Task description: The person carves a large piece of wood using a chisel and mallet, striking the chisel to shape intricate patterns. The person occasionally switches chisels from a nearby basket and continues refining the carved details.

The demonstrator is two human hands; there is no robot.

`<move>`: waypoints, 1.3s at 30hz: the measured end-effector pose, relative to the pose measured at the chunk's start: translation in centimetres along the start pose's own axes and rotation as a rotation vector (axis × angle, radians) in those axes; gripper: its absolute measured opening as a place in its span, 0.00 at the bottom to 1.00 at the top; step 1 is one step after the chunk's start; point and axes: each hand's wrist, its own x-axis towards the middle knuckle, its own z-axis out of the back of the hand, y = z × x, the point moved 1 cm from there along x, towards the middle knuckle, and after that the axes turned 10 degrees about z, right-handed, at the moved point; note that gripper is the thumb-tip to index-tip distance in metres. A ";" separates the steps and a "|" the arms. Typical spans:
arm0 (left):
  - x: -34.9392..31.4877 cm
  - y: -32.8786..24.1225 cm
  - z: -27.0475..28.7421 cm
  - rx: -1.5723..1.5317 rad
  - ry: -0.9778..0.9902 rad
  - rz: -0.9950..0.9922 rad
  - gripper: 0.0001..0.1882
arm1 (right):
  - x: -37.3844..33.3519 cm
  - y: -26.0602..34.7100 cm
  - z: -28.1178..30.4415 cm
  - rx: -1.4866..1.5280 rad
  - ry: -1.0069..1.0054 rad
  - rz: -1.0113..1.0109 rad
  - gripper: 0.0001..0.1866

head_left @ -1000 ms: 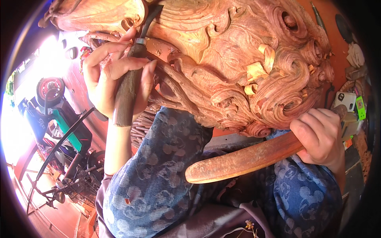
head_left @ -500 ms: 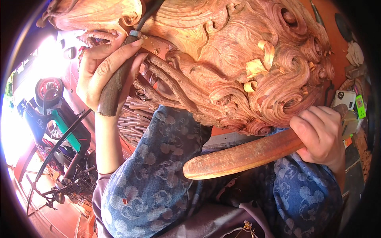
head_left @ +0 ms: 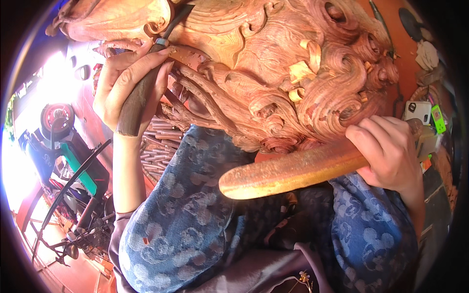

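A big reddish-brown wood carving with swirling curls and scrolls fills the upper middle. My left hand is closed round the dark wooden handle of a carving chisel; its metal blade slants up to the right, over the carving's upper left part. Curved and worn, a wooden club-like mallet is gripped near its right end by my right hand. The mallet's broad end points left, above my lap and below the carving's near edge. Pale curled wood shavings lie on the carving.
Many round-handled tools lie bundled behind my left wrist. A parked two-wheeler stands at the left. At the right are a white phone, a bright green gadget and a crumpled cloth. My patterned blue trousers are below.
My right hand and the mallet have risen a little and shifted left. The chisel's blade tip shows more now. The whole view has shifted slightly.
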 end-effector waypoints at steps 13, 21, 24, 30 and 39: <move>1.6 0.7 -1.4 -0.157 -0.013 -0.002 0.14 | 5.4 5.3 0.5 -0.170 -0.325 0.127 0.27; 0.5 0.7 -0.2 -0.193 -0.031 0.000 0.14 | 7.6 6.3 -0.8 -0.324 -0.525 0.161 0.20; 0.7 0.6 -0.5 -0.186 -0.035 0.000 0.14 | 7.0 6.5 -1.3 -0.340 -0.491 0.129 0.21; 1.0 0.3 -0.6 -0.131 -0.005 0.078 0.11 | 7.5 6.0 -2.2 -0.390 -0.556 0.169 0.25; 0.9 0.2 -1.0 -0.149 -0.003 0.054 0.10 | 7.8 6.2 -1.2 -0.499 -0.397 -0.019 0.29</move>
